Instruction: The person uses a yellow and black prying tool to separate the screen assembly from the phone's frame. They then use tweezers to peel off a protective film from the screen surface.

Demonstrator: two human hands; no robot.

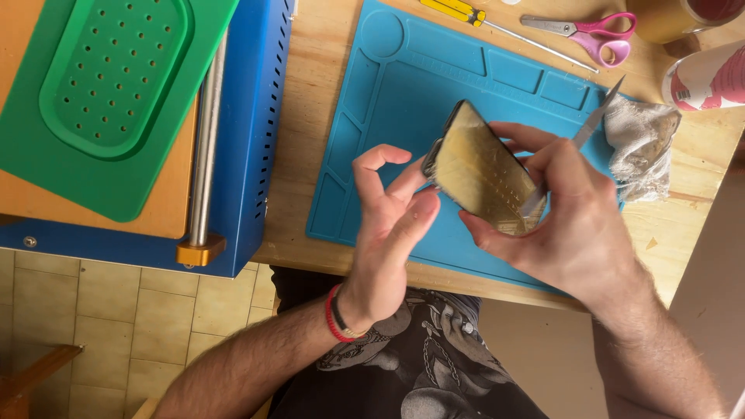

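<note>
The left hand (388,225) props a glue-coated phone panel (481,177) tilted above the blue mat (403,93) on the bench (310,101), fingers curled around its edge, steadying it while the right hand (574,225) pinches a thin blade (591,124) against its surface.

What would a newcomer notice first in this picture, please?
At centre, the left hand and right hand hold a phone with yellowish residue above a blue mat; the right hand also holds a blade. A blue machine with a green pad stands left.

Blue work mat (403,85), pink-handled scissors (594,35), green perforated pad (109,77), yellow-handled screwdriver (454,9)
</note>
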